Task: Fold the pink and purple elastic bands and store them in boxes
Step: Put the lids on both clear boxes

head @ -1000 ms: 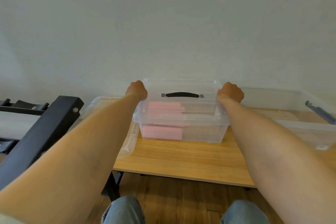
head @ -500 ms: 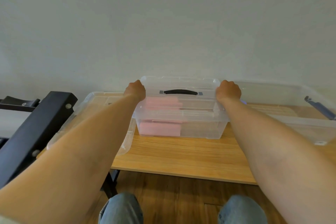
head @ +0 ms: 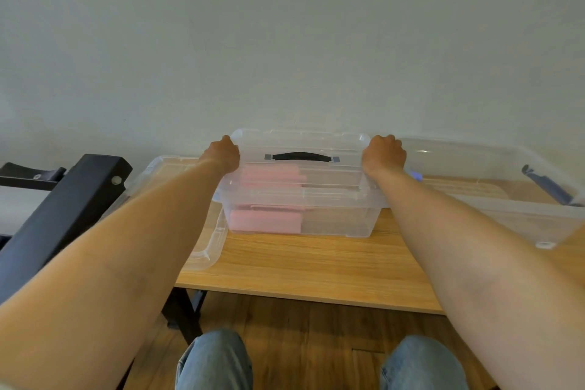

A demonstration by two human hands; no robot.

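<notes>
Head view: box [head: 300, 199] lying crosswise, left hand [head: 223, 155] and right hand [head: 383, 153] gripping its ends, arms outstretched.

Clear lidded box [head: 332, 215] is set upright at the desk's [head: 310, 266] far edge, against the wall. Lid is seated on top, with a black carry handle [head: 300, 157] at its centre. Pink folded bands [head: 266, 221] are stacked in the box's left half, seen through the wall; a second pink layer [head: 270, 175] is seen above them. Right half of the box looks unfilled. A second clear box [head: 519, 218], lidless, is placed just right of the lidded box, a blue latch [head: 547, 185] hanging at its far end. No purple bands can be made out.
</notes>
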